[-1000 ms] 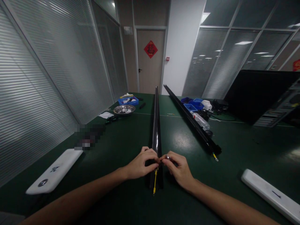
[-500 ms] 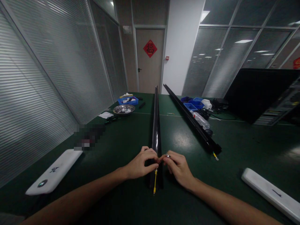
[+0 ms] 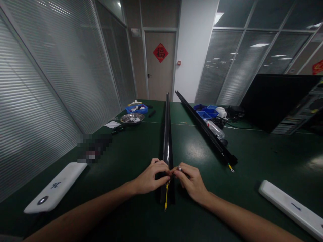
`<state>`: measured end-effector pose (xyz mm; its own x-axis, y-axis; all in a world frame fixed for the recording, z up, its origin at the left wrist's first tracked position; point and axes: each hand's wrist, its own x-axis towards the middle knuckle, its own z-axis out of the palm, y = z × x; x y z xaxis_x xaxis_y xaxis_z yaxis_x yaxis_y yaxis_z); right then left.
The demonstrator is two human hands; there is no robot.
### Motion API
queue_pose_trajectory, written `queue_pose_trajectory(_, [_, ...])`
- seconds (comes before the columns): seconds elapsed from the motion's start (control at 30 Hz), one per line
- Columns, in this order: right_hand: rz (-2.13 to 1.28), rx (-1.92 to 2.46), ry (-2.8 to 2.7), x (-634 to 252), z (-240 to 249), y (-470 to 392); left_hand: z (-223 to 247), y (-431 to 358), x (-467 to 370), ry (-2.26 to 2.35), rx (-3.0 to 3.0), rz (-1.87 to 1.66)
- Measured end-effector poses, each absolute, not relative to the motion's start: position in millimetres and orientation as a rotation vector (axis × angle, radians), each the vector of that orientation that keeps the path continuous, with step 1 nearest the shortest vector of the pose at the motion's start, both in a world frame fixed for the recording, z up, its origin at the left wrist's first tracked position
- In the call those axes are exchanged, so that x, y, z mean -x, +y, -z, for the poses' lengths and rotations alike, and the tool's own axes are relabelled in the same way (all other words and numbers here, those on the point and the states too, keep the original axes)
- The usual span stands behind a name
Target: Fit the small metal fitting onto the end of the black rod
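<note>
Still, little has changed: the left hand (image 3: 150,178) and right hand (image 3: 191,183) stay pinched together on a small metal fitting (image 3: 179,168) over the black rail (image 3: 167,141), yellow wire (image 3: 166,196) hanging between them.

rail (image 3: 167,134) centre on table (image 3: 252,161) | bowl (image 3: 132,118) far left | bottle (image 3: 214,129) right

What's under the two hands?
Under the left hand and right hand lies the near end of a long black rail on the green table. A yellow wire hangs out below. The hands cover where the wire joins.
</note>
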<state>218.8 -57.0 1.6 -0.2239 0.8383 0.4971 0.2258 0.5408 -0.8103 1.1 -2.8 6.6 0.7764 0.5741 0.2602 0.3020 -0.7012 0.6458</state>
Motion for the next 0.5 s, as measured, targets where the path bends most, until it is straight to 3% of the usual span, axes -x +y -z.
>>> queue_pose_trajectory(0.5, [-0.731,0.912,-1.764,-218.2,-0.7,-57.2,-8.0,-3.0,-0.3,0.651,-2.379,-0.599])
